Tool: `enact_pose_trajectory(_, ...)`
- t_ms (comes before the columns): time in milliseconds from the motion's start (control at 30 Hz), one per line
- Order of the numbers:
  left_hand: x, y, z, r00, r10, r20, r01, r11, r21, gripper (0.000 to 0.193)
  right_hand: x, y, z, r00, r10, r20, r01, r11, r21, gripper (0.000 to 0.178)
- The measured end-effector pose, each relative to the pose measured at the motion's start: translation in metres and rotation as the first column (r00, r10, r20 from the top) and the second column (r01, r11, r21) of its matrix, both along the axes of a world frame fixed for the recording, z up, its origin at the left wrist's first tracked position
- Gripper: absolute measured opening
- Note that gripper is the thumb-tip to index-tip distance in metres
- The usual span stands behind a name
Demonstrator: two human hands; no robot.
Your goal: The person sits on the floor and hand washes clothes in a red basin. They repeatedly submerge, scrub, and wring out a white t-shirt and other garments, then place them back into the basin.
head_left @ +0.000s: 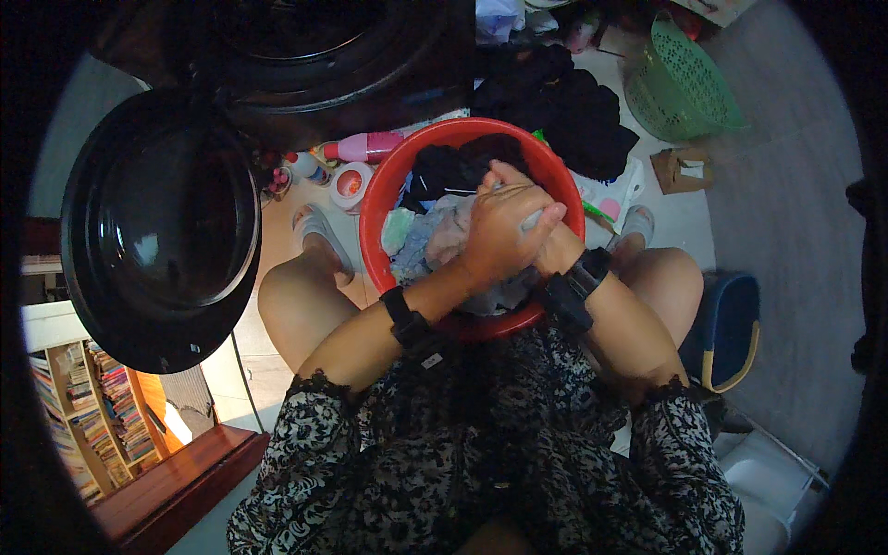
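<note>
In front of me, between my knees, stands a red basin (pixel 377 199) with laundry in it. My left hand (pixel 499 227) and my right hand (pixel 560 245) are pressed together above the basin, the left lying over the right. A small pale bit (pixel 532 219) shows between them; what it is I cannot make out. Most of the right hand's fingers are hidden. Below the hands lies wet light grey-blue cloth (pixel 421 242). Dark clothing (pixel 444 171) sits at the basin's far side, and a pale green-white piece (pixel 398 229) rests against its left wall.
Dark clothes (pixel 573 111) are heaped on the floor beyond the basin. Bottles (pixel 365 147) and a round tub (pixel 351 184) stand at its left. A green perforated basket (pixel 680 83), a small cardboard box (pixel 682 170) and a blue bin (pixel 731 328) are right. A black round lid (pixel 162 231) rises left.
</note>
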State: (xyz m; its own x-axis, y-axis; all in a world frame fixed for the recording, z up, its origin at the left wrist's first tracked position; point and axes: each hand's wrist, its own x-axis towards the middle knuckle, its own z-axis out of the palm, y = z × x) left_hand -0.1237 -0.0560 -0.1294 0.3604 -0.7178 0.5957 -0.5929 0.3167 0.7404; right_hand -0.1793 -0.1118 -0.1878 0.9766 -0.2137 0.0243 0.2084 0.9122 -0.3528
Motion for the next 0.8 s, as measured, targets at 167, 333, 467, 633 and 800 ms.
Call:
enact_pose_trajectory(167,0.036,-0.010,-0.009,0.896,0.275,-0.348,-0.223,0.958,0.183,0.018,0.003,0.024,0.029,0.669,-0.153,-0.727,0.047,0.985,-0.163,0.023)
enact_pose_trajectory(333,0.003,-0.002,0.008,0.789,0.080,-0.609,-0.082,0.996,0.025,0.016,-0.005,0.011,0.047,0.759,-0.103,-0.643,0.177,0.983,0.051,0.025)
enact_pose_trajectory(467,-0.011,0.009,0.016,0.933,-0.026,-0.360,0.040,0.999,0.033,0.019,-0.016,0.023,0.045,0.892,-0.132,-0.433,0.172,0.984,0.054,0.026)
enact_pose_trajectory(633,0.051,-0.011,-0.001,0.763,0.061,-0.644,-0.001,0.996,0.092,0.022,0.004,0.044,0.056,0.767,0.041,-0.640,-0.030,0.999,0.027,0.023)
enact_pose_trajectory(800,0.009,-0.005,-0.010,0.782,-0.144,-0.607,0.143,0.988,-0.051,0.013,0.001,0.021,0.065,0.627,-0.219,-0.747,0.358,0.933,0.027,0.028)
